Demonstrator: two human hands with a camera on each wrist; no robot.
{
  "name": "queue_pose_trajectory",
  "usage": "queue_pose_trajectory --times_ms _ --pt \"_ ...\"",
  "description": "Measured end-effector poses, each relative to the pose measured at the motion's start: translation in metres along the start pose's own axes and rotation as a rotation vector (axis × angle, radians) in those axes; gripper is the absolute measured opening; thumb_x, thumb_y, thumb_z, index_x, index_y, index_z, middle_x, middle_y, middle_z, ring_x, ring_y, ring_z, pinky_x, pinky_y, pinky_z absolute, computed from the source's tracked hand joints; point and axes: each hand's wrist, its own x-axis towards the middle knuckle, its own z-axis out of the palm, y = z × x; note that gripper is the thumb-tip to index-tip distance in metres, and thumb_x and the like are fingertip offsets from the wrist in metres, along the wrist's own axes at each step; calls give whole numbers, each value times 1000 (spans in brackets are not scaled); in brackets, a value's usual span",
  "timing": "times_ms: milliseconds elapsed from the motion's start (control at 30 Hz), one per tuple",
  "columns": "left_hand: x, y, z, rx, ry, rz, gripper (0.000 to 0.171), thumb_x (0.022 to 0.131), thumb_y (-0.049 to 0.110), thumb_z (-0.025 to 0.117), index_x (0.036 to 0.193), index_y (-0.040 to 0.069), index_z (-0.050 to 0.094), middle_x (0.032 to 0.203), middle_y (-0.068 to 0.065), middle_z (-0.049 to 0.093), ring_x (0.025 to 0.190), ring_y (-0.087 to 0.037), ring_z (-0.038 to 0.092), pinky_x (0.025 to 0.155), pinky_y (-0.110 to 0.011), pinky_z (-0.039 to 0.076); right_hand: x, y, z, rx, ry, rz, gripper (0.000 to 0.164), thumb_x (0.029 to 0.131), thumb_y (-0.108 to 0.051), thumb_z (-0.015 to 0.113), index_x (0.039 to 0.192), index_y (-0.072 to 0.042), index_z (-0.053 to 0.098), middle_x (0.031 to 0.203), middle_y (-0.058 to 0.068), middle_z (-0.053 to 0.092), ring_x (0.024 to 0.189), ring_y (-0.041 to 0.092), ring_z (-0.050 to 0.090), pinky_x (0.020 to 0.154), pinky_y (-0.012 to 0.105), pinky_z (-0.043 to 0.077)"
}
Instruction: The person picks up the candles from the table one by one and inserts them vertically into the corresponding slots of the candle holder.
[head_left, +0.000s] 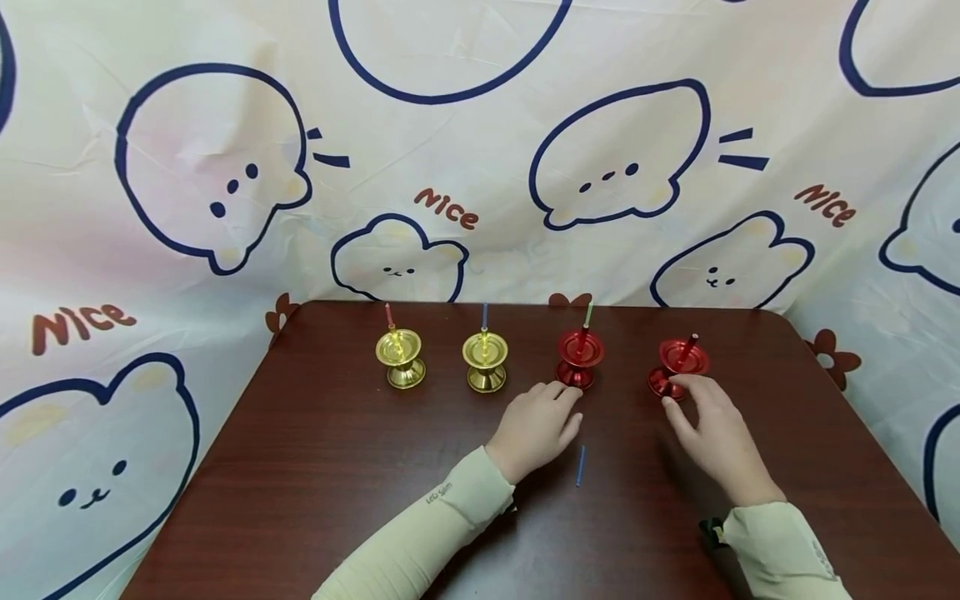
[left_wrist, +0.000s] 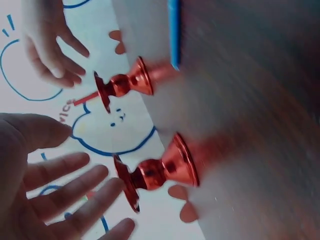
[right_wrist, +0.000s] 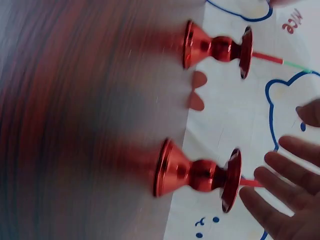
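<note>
Two red metallic candle holders stand near the table's back edge, to the right in the head view. The left red one [head_left: 567, 352] carries a thin green candle [head_left: 589, 314]; the right red one [head_left: 670, 357] shows only its bare red tube. My left hand [head_left: 536, 429] hovers in front of the green-candle holder, fingers spread and holding nothing. Loosely bent, the fingers of my right hand [head_left: 716, 433] are close to the right red holder's dish, and the right wrist view shows them extended and apart. Between the hands a thin blue candle [head_left: 581, 467] lies on the table.
Two gold candle holders stand in the same row on the left: one [head_left: 406, 375] with a red candle [head_left: 389, 315], the other [head_left: 486, 379] with a blue candle [head_left: 484, 317]. A cartoon-printed cloth [head_left: 495, 150] hangs behind the dark wooden table [head_left: 315, 483].
</note>
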Motion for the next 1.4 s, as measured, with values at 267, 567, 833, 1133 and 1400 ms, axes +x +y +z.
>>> queue_pose_trajectory --times_ms 267,567,833,1133,1400 --pt "-4 10 0 -234 -86 -179 26 96 21 70 116 5 70 101 -8 70 86 -20 69 78 -28 57 0 20 -9 -50 -14 -5 42 98 -13 65 133 7 54 137 30 50 127 48 44 103 68 37" --pt "-9 13 5 -377 -230 -412 26 94 23 74 112 6 72 98 -8 71 85 -20 68 74 -32 56 7 38 -15 -104 -90 14 55 103 -24 58 144 11 44 149 34 40 145 47 28 116 65 23" --pt "-11 19 12 -449 -260 -429 23 90 22 77 105 5 72 86 -2 66 78 -16 60 71 -27 51 14 54 -19 -148 -124 16 64 101 -23 61 148 12 36 153 35 33 148 48 22 117 65 19" --pt "-14 31 16 -446 -302 -447 23 86 22 82 94 5 68 77 1 57 72 -14 54 68 -26 49 19 66 -17 -176 -176 -5 74 99 -29 64 153 9 31 158 32 27 150 47 16 118 65 16" --pt "-13 41 26 -299 -303 -431 29 84 26 85 90 8 64 77 -2 57 71 -19 61 66 -27 51 24 74 -15 -226 -250 -19 80 101 -39 58 157 7 23 161 31 22 151 47 12 120 62 9"
